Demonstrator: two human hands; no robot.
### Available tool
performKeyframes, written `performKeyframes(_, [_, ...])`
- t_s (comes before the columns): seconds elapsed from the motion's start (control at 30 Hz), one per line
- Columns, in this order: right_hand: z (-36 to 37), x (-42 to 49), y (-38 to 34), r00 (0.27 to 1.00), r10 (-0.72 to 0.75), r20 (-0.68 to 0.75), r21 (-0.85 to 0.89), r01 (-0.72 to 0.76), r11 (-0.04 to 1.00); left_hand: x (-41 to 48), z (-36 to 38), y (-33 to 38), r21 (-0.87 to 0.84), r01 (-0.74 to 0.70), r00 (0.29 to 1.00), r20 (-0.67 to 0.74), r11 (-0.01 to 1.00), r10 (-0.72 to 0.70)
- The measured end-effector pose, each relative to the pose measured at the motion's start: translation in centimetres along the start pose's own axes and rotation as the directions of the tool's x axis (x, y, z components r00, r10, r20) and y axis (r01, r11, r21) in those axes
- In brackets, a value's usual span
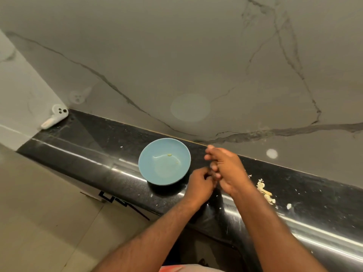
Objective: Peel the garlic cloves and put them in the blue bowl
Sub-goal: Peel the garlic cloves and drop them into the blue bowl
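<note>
A blue bowl stands on the black counter, near the wall. It holds only a tiny pale bit and a thin wet streak. Just right of the bowl my two hands meet above the counter. My left hand is curled, its fingertips pinched together. My right hand reaches over from the right; its lower fingertips press into the same pinch and its upper fingers are spread. The garlic clove between them is hidden by the fingers.
Garlic skins and crumbs lie on the counter right of my right wrist, with white flecks scattered further along. A small white gadget rests in the far left corner. A grey marble wall rises behind the counter, and tiled floor lies at the lower left.
</note>
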State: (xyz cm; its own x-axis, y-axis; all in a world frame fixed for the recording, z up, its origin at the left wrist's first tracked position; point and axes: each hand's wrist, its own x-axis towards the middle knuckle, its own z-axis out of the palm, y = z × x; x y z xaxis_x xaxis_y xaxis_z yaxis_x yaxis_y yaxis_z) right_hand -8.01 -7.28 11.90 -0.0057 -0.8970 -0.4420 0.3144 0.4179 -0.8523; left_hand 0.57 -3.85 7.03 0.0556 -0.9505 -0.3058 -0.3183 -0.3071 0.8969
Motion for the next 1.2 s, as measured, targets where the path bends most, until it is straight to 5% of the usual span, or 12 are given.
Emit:
performKeyframes(0.17, [-5.9,-1.0,-0.4,0.980,0.100,-0.172,0.462,-0.009,0.887,0.0,0.9,1.3,0.020,-0.053,0.998,-0.016,0.998,0.054])
performKeyframes(0.53, [-9.8,-3.8,0.8,0.990,0.074,-0.118,0.463,-0.011,0.886,-1.5,4.3,2.9,0.113,-0.408,0.913,0.043,0.906,0.406])
performKeyframes(0.67, [-9.4,-4.3,0.0,0.999,0.037,-0.016,0.485,-0.025,0.874,-1.8,4.6,3.5,0.090,-0.436,0.898,0.109,0.895,0.427])
performKeyframes(0.93, [-9.1,-5.1,-0.2,0.996,-0.028,0.084,0.443,-0.012,0.896,-1.5,4.4,4.2,0.087,-0.402,0.911,0.140,0.912,0.388])
performKeyframes(1.07, [-9.8,-5.5,0.0,0.986,-0.134,-0.095,0.119,0.144,0.982,-1.7,4.2,5.3,-0.256,-0.135,0.962,0.196,0.957,0.189])
performKeyframes(1.2, [-10.7,-6.2,-0.1,0.964,-0.251,-0.093,-0.081,0.244,0.966,-1.6,3.4,5.9,-0.441,0.023,0.962,0.252,0.897,0.099])
